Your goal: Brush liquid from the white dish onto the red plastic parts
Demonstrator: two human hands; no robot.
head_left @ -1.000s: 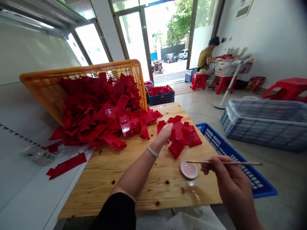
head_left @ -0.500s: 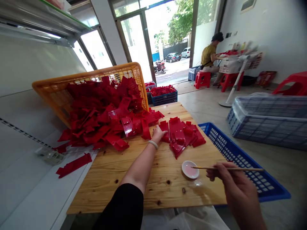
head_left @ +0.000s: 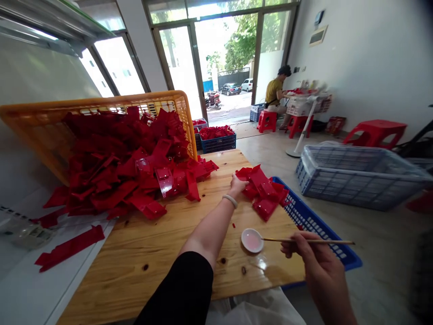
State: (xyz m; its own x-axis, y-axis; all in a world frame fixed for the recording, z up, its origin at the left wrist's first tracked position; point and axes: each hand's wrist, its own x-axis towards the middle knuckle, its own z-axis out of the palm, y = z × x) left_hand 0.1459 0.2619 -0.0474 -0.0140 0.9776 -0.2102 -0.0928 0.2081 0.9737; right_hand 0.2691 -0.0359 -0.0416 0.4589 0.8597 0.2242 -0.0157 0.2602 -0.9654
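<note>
My left hand (head_left: pixel 238 184) is at the left edge of a small pile of red plastic pieces (head_left: pixel 265 192) on the wooden table (head_left: pixel 176 243); its fingertips are pressed against the pieces and partly hidden. My right hand (head_left: pixel 318 257) holds a thin wooden brush (head_left: pixel 324 242) between thumb and fingers. The brush tip points left, at the rim of a small white dish (head_left: pixel 252 240) with pale pink contents. A large heap of red pieces (head_left: pixel 128 167) spills from the tipped orange basket (head_left: pixel 188 117) at the left.
A blue basket (head_left: pixel 318 225) stands beyond the table's right edge. Farther right is a grey-blue crate (head_left: pixel 358 180). One long red piece (head_left: pixel 71 248) lies on the white surface at the left. A person (head_left: pixel 274 92) sits at a table in the back.
My left hand has moved right along with the small pile, which is now more bunched together near the table's right edge. A tiny red scrap shows on the wood. The view has turned right.
</note>
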